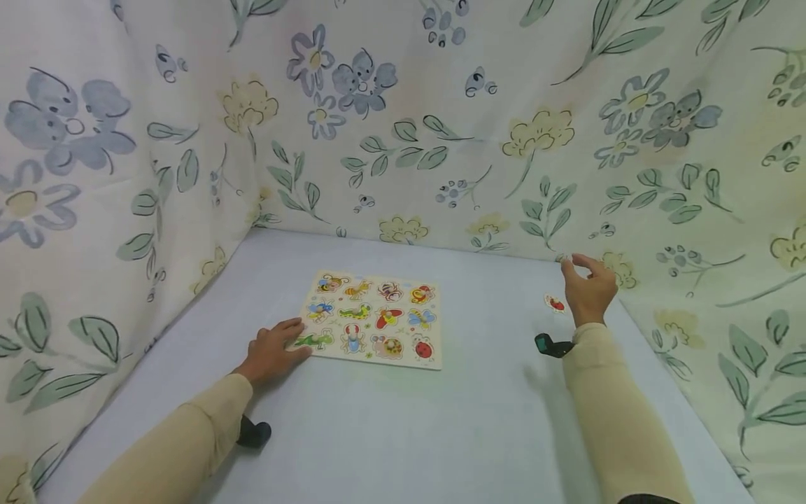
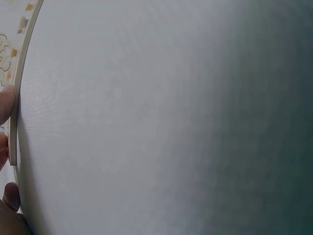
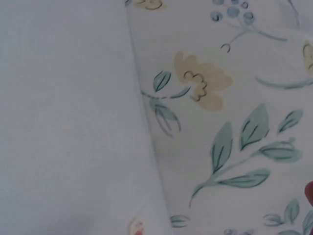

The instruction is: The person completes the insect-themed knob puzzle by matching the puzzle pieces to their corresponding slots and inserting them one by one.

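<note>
A wooden puzzle board [image 1: 368, 323] with several colourful insect pictures lies flat on the table. My left hand [image 1: 272, 350] holds its near-left corner, thumb along the front edge and fingers by the left edge. In the left wrist view, the thumb [image 2: 6, 104] overlaps the board's edge [image 2: 22, 63]. Off to the right, my right hand [image 1: 590, 288] is raised with thumb and index finger curved toward each other; nothing shows between them. Beside it, toward the board, is a small red insect piece [image 1: 555, 303], cut off at the bottom of the right wrist view.
A pale cloth-covered table [image 1: 390, 427] spreads under everything. Floral curtains [image 1: 403, 140] rise along its back, left and right edges. Dark camera mounts [image 1: 255, 434] stick out from both wrists.
</note>
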A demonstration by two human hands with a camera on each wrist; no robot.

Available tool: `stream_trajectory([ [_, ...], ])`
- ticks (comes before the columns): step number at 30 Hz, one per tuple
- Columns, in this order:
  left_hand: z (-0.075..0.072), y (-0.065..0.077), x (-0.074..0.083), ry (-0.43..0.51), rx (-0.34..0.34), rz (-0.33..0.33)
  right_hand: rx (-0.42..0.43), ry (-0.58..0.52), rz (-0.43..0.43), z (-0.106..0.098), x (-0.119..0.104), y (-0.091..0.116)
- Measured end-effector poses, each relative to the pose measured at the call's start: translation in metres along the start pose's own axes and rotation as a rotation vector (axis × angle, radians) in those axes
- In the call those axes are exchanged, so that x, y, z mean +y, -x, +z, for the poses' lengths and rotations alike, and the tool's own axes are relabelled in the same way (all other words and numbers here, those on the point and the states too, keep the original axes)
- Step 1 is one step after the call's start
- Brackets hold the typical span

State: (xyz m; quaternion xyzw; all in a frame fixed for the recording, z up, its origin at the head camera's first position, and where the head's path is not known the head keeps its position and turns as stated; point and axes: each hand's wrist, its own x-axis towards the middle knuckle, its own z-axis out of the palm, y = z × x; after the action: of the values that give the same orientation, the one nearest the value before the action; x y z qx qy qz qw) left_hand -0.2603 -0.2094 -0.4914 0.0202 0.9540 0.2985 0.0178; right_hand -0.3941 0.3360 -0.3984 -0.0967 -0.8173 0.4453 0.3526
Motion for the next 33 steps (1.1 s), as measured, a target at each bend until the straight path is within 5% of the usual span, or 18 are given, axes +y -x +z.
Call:
stream_trajectory([
  [11,0.006,0.002,-0.004,0.019,0.009,-0.026,-0.243,0.062,0.385,0.011,0.056,0.001],
  [22,0.005,0.004,-0.002,-0.023,0.029,-0.018,-0.335,0.232,0.512,0.022,0.1,-0.004],
  [33,0.003,0.001,-0.005,-0.01,0.027,-0.024,-0.314,0.251,0.474,0.034,0.096,-0.005],
])
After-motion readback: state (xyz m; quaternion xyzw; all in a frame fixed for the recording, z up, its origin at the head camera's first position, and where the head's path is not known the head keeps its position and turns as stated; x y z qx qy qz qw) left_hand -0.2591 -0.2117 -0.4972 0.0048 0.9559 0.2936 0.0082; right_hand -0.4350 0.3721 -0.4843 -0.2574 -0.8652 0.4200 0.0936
